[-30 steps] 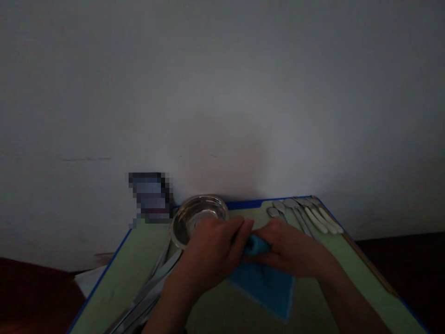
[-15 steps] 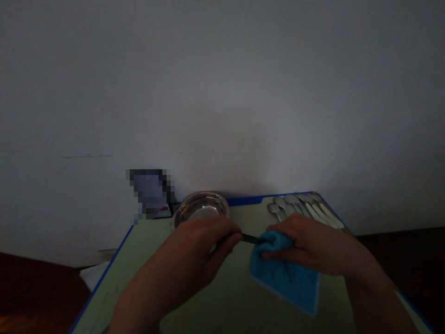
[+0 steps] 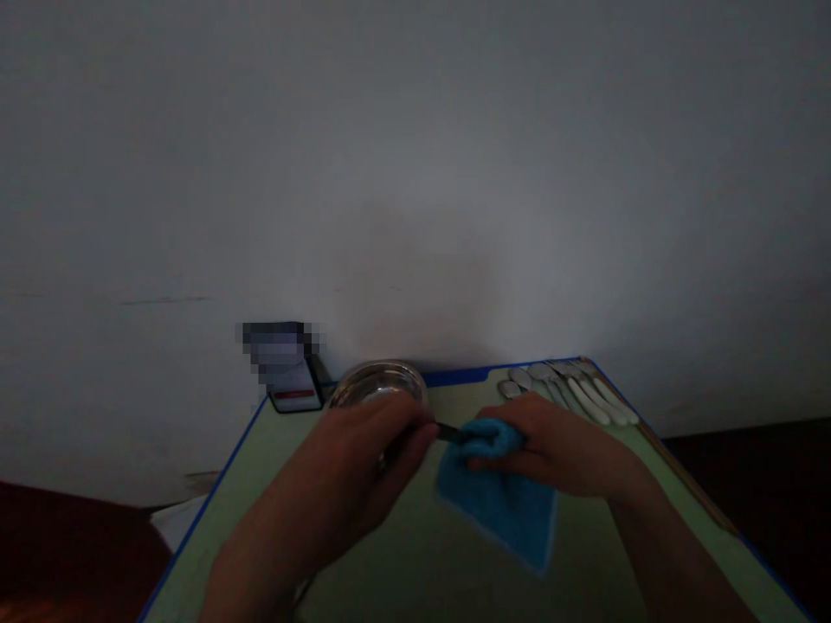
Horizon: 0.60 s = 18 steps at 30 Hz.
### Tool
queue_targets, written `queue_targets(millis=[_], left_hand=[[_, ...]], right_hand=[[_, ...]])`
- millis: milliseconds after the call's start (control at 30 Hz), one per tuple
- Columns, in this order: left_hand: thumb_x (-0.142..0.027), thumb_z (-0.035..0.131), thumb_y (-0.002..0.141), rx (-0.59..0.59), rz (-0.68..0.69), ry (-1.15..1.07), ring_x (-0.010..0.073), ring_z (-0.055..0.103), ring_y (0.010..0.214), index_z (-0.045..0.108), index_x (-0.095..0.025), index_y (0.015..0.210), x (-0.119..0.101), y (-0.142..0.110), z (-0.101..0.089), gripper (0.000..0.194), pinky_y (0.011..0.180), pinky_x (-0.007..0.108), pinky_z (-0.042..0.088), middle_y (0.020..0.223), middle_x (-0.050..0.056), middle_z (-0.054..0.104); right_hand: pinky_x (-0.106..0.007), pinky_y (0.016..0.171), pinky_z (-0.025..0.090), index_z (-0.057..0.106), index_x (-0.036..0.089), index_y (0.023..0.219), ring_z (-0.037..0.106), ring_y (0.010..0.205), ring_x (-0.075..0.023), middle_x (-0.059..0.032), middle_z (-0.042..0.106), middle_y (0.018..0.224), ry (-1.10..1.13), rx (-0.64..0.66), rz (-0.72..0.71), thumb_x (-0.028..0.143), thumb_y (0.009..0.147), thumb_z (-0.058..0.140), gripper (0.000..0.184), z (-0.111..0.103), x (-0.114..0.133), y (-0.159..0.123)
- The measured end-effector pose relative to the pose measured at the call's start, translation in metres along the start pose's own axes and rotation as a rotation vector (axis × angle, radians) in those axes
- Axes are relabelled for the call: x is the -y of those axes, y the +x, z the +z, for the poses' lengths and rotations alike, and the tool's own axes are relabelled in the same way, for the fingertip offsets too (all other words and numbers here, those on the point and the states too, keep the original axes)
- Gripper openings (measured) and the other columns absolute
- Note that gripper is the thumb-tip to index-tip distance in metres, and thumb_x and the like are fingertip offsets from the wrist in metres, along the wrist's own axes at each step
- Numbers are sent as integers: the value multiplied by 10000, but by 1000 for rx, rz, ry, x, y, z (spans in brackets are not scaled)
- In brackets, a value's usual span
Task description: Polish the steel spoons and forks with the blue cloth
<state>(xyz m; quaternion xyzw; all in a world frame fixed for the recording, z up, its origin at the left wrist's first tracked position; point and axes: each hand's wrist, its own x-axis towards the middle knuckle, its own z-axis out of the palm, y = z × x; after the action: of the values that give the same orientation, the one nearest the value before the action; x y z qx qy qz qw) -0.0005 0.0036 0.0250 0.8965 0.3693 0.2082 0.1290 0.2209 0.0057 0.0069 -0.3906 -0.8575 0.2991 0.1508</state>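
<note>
My left hand is closed round the handle of a thin metal utensil whose other end is buried in a blue cloth. My right hand is closed on the bunched top of that cloth, wrapped round the utensil's end. The cloth's loose part hangs down onto the green table top. Both hands meet just in front of a steel bowl. What kind of utensil it is stays hidden in the dim light.
A row of several spoons and white-handled utensils lies at the table's far right corner. A small dark object with a red stripe stands at the far left by the wall. The table has a blue edge.
My hands drew apart, baring the utensil's shaft between them, then came closer again. The cloth swung right and back left. The cutlery seen at the left one second ago is out of sight.
</note>
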Motion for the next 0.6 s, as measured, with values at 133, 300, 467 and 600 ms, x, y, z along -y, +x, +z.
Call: queue_targets(millis=[133,300,467,600], left_hand=[[-239,442,870,-95,-57,-5,90,533,558,519,-200,873,11,-12,-15,86,491,183,382,689,-31,591],[-284,441,869,-103,-120,9,94,521,527,526,-190,824,17,-17,-17,135,471,192,374,638,-32,578],[-326,420,873,-1,-197,-11,97,524,564,537,-196,828,19,-17,-14,181,507,200,376,683,-27,583],[-392,407,869,218,-207,10,109,515,573,566,-194,761,14,-9,2,277,517,217,350,669,-18,582]], right_hand=[[-209,586,385,592,177,840,564,647,-106,20,609,700,40,-6,3,404,841,492,249,-7,-5,-3],[-213,590,386,592,201,893,568,659,-108,22,620,737,25,-45,38,400,845,488,230,-11,-5,-7],[-275,686,381,609,202,939,576,759,-155,-13,645,817,-141,-40,36,379,851,479,237,-9,-2,-7],[-278,694,385,613,201,951,591,774,-167,-23,660,837,-195,23,32,261,833,509,168,-1,1,-2]])
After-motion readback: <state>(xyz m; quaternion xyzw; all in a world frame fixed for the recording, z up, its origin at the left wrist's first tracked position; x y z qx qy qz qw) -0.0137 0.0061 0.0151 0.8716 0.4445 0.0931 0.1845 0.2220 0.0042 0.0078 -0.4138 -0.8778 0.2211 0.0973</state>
